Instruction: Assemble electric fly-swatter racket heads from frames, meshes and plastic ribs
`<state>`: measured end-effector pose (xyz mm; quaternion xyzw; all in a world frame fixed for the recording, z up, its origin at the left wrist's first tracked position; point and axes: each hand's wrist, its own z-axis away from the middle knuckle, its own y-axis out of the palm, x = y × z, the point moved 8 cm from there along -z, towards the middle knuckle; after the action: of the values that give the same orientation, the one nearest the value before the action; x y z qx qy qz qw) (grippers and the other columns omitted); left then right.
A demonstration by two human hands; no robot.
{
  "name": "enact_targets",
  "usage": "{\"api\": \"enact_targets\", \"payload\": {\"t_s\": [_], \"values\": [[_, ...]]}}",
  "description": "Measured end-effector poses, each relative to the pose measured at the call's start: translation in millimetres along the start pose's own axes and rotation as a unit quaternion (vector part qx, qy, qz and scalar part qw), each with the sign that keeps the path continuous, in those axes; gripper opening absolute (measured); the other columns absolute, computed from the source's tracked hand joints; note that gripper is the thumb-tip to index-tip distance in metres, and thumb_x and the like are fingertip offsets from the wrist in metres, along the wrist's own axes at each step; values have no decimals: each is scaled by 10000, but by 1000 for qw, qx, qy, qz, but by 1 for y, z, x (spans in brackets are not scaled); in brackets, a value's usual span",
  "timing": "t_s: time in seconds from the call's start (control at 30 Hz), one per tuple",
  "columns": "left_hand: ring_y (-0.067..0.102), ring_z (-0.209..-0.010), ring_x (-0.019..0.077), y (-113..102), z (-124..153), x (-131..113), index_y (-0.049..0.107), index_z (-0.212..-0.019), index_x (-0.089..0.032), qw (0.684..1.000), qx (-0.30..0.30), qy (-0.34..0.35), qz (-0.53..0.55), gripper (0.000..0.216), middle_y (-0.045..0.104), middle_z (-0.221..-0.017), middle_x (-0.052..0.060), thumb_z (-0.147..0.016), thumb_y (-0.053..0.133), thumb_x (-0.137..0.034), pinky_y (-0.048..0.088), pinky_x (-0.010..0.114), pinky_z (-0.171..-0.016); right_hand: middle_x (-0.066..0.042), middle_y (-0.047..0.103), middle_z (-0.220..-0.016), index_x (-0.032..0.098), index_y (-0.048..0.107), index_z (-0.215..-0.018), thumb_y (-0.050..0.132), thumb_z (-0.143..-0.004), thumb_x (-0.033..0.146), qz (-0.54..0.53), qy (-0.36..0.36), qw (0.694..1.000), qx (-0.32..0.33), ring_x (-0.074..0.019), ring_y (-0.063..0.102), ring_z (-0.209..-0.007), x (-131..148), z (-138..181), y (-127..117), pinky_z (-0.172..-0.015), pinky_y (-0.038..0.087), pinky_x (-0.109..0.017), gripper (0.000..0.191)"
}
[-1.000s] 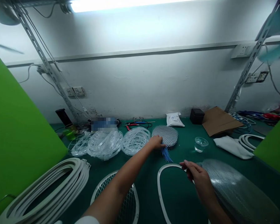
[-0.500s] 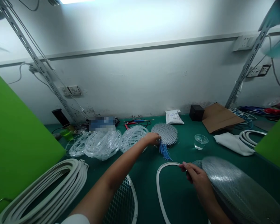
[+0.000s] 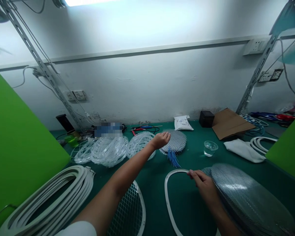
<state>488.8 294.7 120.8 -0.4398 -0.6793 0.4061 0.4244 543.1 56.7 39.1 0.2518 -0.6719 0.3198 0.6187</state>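
My left hand [image 3: 161,140] is raised over the left edge of a round wire mesh [image 3: 179,139], its fingers curled closed; what they hold, if anything, is too small to make out. Just below it, a bundle of thin blue strands [image 3: 172,158] lies against the mesh's front edge. With thumb and fingertips my right hand [image 3: 203,181] pinches the top of a white oval frame [image 3: 167,193], whose lower part runs out of view. Left of that, partly behind my left forearm, lies another white-rimmed oval with netting [image 3: 130,209].
Coils of clear tubing [image 3: 110,150] lie at the left, with stacked white frames [image 3: 51,203] in front. Clear mesh ovals [image 3: 250,196] are piled at the right. A cup of clear liquid [image 3: 210,148], a white cloth [image 3: 244,150] and cardboard [image 3: 232,124] stand behind. Green panels [image 3: 19,147] flank the table.
My left hand has lifted up and away from the blue strands, which stay by the mesh. My right hand keeps its pinch on the oval frame. The view has shifted slightly.
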Motion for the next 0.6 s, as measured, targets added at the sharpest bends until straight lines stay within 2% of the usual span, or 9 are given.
{"api": "enact_targets", "payload": {"t_s": [0.1, 0.2, 0.27, 0.33, 0.4, 0.47, 0.53, 0.57, 0.6], "values": [[620, -1073, 240, -14, 3, 4, 571, -1255, -161, 999, -45, 16, -6, 339, 587, -1259, 100, -963, 615, -328, 543, 448, -896, -66, 678, -807, 219, 747, -703, 676, -702, 683, -9, -2, 1000, -3, -248, 593, -776, -1, 0, 0, -684, 429, -339, 469], [615, -1108, 251, -38, 9, 12, 572, -1265, -162, 995, -98, 23, -8, 347, 584, -1283, 103, -959, 625, -317, 535, 470, -924, -60, 671, -775, 208, 753, -716, 721, -662, 672, -33, 5, 999, -13, -231, 576, -737, -4, -1, -2, -657, 426, -330, 468], [601, -1174, 265, -58, 16, 12, 571, -1280, -153, 991, -132, 33, -6, 322, 589, -1309, 119, -985, 582, -282, 520, 492, -971, -57, 670, -772, 195, 759, -804, 738, -638, 679, -61, 23, 997, -29, -208, 550, -679, -7, -2, -6, -607, 426, -320, 512], [570, -1251, 275, -78, 27, 6, 572, -1293, -132, 986, -163, 45, -2, 299, 604, -1320, 150, -1034, 461, -232, 496, 506, -1023, -60, 686, -840, 189, 740, -974, 699, -653, 723, -97, 39, 994, -41, -201, 561, -676, -3, -4, -10, -587, 453, -315, 624], [545, -1292, 270, -96, 41, -9, 571, -1301, -114, 980, -187, 64, 3, 342, 619, -1313, 171, -1057, 349, -208, 484, 504, -1051, -78, 698, -998, 194, 665, -1168, 592, -713, 785, -173, 56, 983, -20, -223, 623, -778, 10, -5, -6, -647, 518, -336, 749], [551, -1287, 257, -107, 56, -32, 570, -1305, -122, 976, -199, 93, 12, 350, 637, -1298, 156, -1059, 344, -229, 500, 486, -1046, -104, 668, -1168, 202, 573, -1289, 512, -764, 806, -297, 82, 951, 34, -260, 652, -955, 31, -2, 7, -758, 559, -387, 802], [570, -1266, 231, -114, 73, -61, 573, -1303, -152, 971, -200, 125, 27, 326, 656, -1282, 117, -1050, 394, -252, 520, 440, -1034, -108, 641, -1236, 210, 534, -1316, 581, -790, 726, -397, 95, 911, 64, -280, 632, -1072, 56, 6, 14, -806, 569, -413, 739], [579, -1256, 217, -117, 83, -76, 575, -1302, -168, 970, -200, 137, 36, 314, 665, -1272, 98, -1044, 415, -249, 523, 415, -1033, -99, 644, -1227, 216, 535, -1307, 662, -783, 638, -415, 94, 903, 60, -277, 628, -1082, 67, 12, 14, -797, 574, -403, 685], [580, -1254, 211, -121, 94, -91, 568, -1310, -177, 968, -201, 143, 41, 312, 667, -1271, 89, -1039, 427, -238, 517, 409, -1038, -86, 658, -1190, 218, 547, -1288, 727, -765, 537, -407, 89, 908, 42, -268, 636, -1060, 75, 20, 9, -772, 578, -382, 638]]}}
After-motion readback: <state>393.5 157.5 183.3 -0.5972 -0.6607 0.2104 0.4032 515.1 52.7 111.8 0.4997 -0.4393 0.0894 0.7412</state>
